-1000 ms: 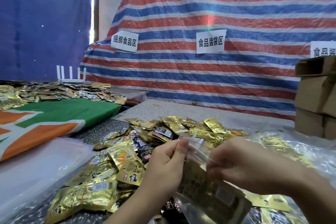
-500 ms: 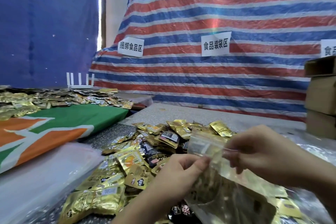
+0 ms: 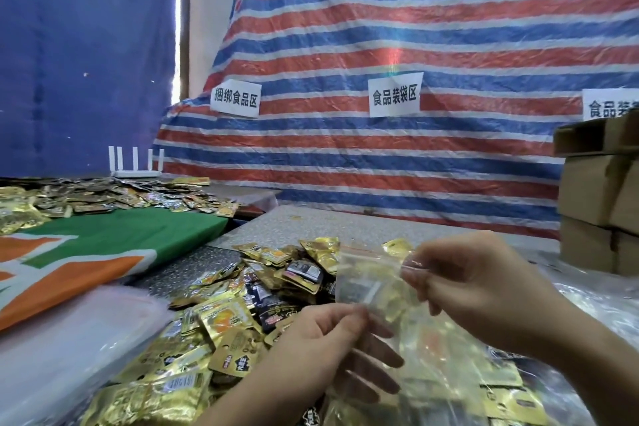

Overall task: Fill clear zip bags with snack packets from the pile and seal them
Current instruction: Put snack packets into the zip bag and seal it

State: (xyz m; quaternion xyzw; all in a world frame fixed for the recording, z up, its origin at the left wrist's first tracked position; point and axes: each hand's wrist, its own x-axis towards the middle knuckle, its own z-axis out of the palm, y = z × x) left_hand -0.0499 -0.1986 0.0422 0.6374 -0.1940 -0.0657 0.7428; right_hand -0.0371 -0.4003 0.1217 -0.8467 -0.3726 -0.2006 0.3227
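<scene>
Clear zip bag (image 3: 371, 282), holding gold packets, raised over the packet pile (image 3: 242, 315) on the bench (image 3: 311, 221); left hand (image 3: 321, 342) fingers pinch its lower edge, right hand (image 3: 473, 287) fingers pinch its top strip.

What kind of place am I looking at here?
Probably a makeshift food-packing workshop: paper signs reading "food bagging area" hang on a striped tarpaulin, gold snack packets lie heaped on the table, and cardboard boxes are stacked at the right.

Cardboard boxes (image 3: 601, 197) block right; bare tabletop (image 3: 311, 223) beyond.
</scene>
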